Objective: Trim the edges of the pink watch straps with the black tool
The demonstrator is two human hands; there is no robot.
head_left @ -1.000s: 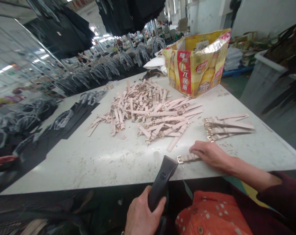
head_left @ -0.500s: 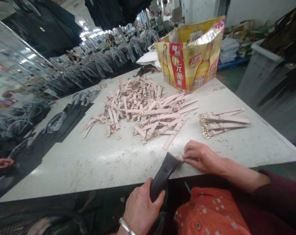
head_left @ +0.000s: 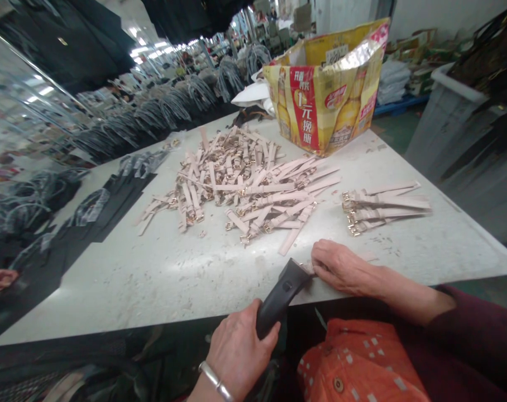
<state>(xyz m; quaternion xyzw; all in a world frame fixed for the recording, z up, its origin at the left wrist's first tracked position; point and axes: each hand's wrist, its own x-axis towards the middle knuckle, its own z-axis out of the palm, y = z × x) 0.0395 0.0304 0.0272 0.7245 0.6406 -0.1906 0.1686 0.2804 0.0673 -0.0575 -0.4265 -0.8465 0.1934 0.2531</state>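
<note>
My left hand (head_left: 242,350), with a silver bangle at the wrist, is wrapped round the handle of a dark electric clipper (head_left: 281,296). The clipper's wide head points up and right, against the end of a beige buckle strap (head_left: 307,268). My right hand (head_left: 341,268) pinches that strap at the table's front edge; its fingers hide most of it. Beyond my hands lies a large loose heap of similar straps (head_left: 240,167) with gold buckles. Farther right, several straps (head_left: 387,209) lie in a neat bunch, buckles to the left.
A yellow cardboard box (head_left: 324,106) stands at the table's (head_left: 153,285) back corner. Dark pieces with wrapped handles (head_left: 94,212) lie along the left side, near another person's hand (head_left: 1,279). A grey bin (head_left: 441,128) stands to the right; dark bags (head_left: 61,44) hang overhead.
My right fingers have come closer to the clipper head, covering more of the strap. The clipper has tilted slightly. The view has shifted a little; the heap and bunch lie as before.
</note>
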